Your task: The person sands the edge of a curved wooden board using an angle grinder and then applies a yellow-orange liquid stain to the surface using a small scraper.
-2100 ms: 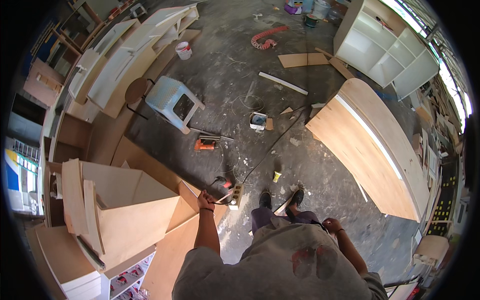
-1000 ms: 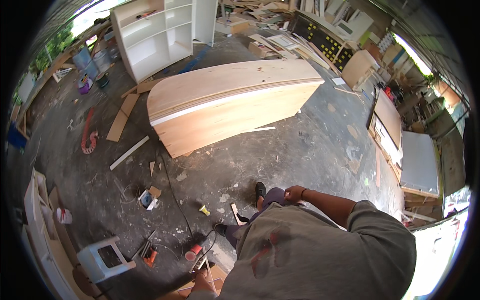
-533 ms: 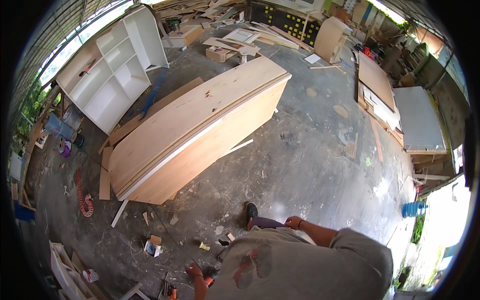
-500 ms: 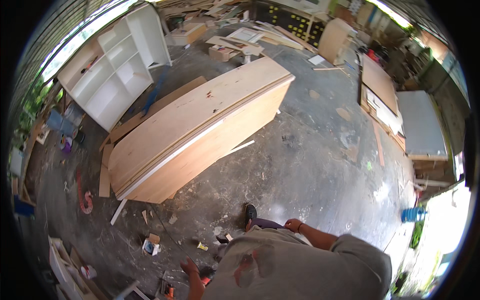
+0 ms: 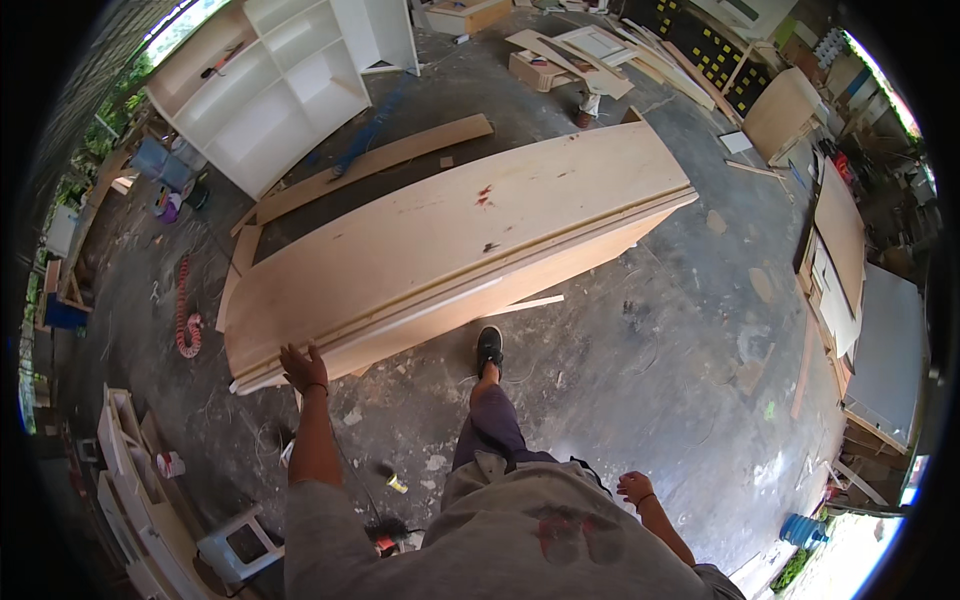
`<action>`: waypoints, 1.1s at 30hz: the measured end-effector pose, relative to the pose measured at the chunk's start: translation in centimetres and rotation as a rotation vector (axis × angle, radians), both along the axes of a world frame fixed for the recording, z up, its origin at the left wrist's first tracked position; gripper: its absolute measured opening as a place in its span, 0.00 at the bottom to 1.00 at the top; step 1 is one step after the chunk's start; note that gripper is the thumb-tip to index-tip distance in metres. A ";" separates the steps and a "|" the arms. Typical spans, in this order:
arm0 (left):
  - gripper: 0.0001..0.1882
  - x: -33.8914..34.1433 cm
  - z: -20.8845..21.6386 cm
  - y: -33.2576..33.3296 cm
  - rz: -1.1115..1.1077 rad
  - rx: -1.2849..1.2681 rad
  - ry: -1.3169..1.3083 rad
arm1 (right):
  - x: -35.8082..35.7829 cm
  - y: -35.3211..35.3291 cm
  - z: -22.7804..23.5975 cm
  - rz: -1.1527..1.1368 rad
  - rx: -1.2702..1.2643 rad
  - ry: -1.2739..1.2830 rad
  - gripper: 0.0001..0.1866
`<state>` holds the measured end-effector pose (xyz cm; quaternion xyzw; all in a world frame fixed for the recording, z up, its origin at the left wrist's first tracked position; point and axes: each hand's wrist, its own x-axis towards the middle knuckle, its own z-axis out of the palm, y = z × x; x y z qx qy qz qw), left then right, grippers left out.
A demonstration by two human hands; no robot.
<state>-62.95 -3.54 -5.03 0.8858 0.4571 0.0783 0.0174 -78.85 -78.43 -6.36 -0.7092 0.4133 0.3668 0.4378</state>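
Head cam, looking down: the big plywood cabinet [image 5: 460,235] with the rounded left end is right across the middle of the frame, long top face up, a few dark reddish smudges on it. Left hand [image 5: 303,368] is at its near edge, down toward the left end, fingers spread over the edge rather than wrapped around anything; honestly can't tell how firmly it's pressing, if at all. Right hand [image 5: 634,487] is down by the hip, lower right of center, fingers loosely bent, can't tell if anything's in there. One black shoe [image 5: 489,350] is planted just below the cabinet, near a pale wood strip [image 5: 530,304]. White shelf unit [image 5: 300,95] is upper left, with a long brown board [image 5: 385,160] on the floor between it and the cabinet. Red coiled hose [image 5: 185,320] at left, light blue stool [image 5: 240,545] lower left, blue water jug [image 5: 803,531] lower right.
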 end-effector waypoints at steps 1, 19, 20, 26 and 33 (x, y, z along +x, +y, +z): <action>0.35 3.3 -0.5 0.5 0.012 -0.016 0.022 | 1.6 0.1 0.2 0.016 -0.013 0.024 0.11; 0.24 42.0 2.9 -51.9 -1.926 -0.741 -0.029 | 41.1 8.8 14.1 0.322 -0.175 -0.600 0.09; 0.23 41.6 3.3 -53.1 -1.809 -0.873 -0.313 | 43.9 8.2 14.8 0.269 -0.247 -0.629 0.08; 0.29 41.3 0.0 -43.3 -0.860 -0.559 -0.306 | 65.4 10.3 9.2 0.855 -0.329 -1.085 0.27; 0.30 28.2 1.5 -41.7 -0.419 -0.268 0.189 | 85.4 10.4 -4.7 1.511 -0.072 -1.280 0.32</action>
